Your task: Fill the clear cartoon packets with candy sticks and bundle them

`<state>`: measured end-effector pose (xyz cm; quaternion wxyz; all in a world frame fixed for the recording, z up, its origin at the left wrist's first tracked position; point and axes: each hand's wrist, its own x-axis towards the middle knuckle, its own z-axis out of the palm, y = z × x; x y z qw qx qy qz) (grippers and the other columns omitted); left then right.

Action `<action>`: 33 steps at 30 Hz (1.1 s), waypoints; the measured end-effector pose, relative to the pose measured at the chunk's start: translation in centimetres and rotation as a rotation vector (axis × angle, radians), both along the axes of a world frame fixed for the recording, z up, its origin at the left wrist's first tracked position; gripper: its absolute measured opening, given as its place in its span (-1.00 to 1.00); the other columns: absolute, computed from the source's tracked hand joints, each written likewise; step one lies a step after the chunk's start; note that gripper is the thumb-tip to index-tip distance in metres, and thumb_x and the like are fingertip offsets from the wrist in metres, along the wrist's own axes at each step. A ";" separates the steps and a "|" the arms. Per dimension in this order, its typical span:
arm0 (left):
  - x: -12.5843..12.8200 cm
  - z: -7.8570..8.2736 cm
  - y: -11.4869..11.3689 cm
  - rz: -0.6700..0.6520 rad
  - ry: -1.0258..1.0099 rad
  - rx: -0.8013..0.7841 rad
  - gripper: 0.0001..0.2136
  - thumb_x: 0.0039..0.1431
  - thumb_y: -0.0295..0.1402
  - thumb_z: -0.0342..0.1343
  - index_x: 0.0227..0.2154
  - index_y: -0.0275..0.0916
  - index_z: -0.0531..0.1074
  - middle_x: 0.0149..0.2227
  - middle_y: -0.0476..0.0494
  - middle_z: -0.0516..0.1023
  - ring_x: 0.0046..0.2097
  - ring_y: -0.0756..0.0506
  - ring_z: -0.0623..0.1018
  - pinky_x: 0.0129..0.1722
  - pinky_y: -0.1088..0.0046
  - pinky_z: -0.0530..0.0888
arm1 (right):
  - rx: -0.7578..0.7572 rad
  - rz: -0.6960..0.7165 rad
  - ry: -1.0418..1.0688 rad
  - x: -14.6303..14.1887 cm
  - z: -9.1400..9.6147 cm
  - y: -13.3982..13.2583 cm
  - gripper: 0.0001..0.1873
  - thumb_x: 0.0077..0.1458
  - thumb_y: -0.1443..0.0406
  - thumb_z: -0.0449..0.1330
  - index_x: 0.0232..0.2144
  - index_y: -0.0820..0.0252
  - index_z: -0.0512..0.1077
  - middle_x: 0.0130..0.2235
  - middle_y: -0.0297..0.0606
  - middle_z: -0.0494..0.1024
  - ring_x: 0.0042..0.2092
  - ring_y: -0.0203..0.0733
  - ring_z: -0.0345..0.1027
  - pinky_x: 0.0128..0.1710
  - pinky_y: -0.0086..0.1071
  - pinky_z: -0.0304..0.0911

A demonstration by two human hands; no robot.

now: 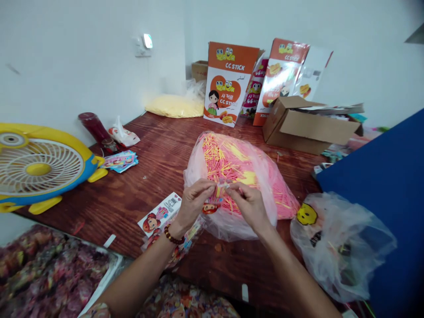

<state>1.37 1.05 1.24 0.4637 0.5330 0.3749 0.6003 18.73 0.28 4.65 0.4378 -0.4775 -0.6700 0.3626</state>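
My left hand (194, 201), with a beaded bracelet on its wrist, pinches one side of a small clear packet (218, 193). The packet has a cartoon print on its lower part and pink and yellow sticks showing inside. My right hand (249, 204) is closed with thumb and fingers at the packet's top right edge. Behind and beneath both hands lies a large open plastic bag (195, 170) full of thin pink and yellow sticks (228, 168). Left of my left hand are a printed white card (164, 212) and several clear printed packets (194, 234), partly hidden by my forearm.
A yellow and blue fan (66, 185) stands at the left, near a dark red jar (94, 128). Printed boxes (228, 81) and an open carton (308, 128) stand at the back. A translucent plastic bag (344, 243) sits right, against a blue panel (391, 185).
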 end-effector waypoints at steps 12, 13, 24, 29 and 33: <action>-1.7 0.8 -0.8 -0.314 -0.052 -0.420 -0.76 -0.06 -0.30 0.36 -0.34 -0.33 0.57 -0.38 -0.06 0.56 -0.38 0.03 0.47 -0.32 0.52 0.40 | -0.287 0.032 0.331 -0.9 -1.0 0.5 -0.80 -0.06 0.18 0.28 -0.56 0.18 0.46 -0.57 -0.40 0.36 -0.49 -0.33 0.17 -0.49 -0.43 0.10; -1.8 0.8 -1.0 -0.315 -0.039 -0.421 -0.77 -0.06 -0.29 0.36 -0.38 -0.33 0.55 -0.42 -0.03 0.53 -0.42 0.05 0.44 -0.36 0.54 0.38 | -0.306 0.039 0.348 -1.0 -1.2 0.5 -0.79 -0.07 0.16 0.29 -0.55 0.18 0.46 -0.56 -0.39 0.38 -0.48 -0.32 0.19 -0.48 -0.43 0.11; -2.0 -0.8 -2.3 -0.212 0.108 -0.352 -0.76 -0.04 -0.21 0.32 -0.45 -0.31 0.54 -0.46 -0.03 0.55 -0.43 0.00 0.45 -0.37 0.48 0.40 | -0.391 0.071 0.316 -1.9 -3.5 0.1 -0.63 -0.09 0.09 0.31 -0.63 0.14 0.26 -0.65 -0.53 0.09 -0.60 -0.42 -0.14 -0.60 -0.45 -0.19; -3.0 -1.0 -3.0 -0.202 0.100 -0.408 -0.71 -0.11 -0.19 0.37 -0.38 -0.31 0.59 -0.46 -0.05 0.60 -0.44 -0.02 0.49 -0.40 0.48 0.42 | -0.351 0.082 0.273 -3.1 -4.3 -0.1 -0.64 -0.06 0.08 0.27 -0.63 0.14 0.26 -0.63 -0.51 0.08 -0.57 -0.40 -0.13 -0.57 -0.42 -0.19; -5.3 0.0 -2.9 -0.183 0.206 -0.412 -0.74 -0.13 -0.23 0.37 -0.41 -0.31 0.60 -0.45 -0.06 0.62 -0.45 -0.01 0.50 -0.41 0.50 0.43 | -0.285 0.123 0.194 -4.9 -4.1 0.3 -0.60 -0.05 0.10 0.25 -0.67 0.15 0.18 -0.60 -0.49 0.06 -0.53 -0.39 -0.10 -0.54 -0.42 -0.18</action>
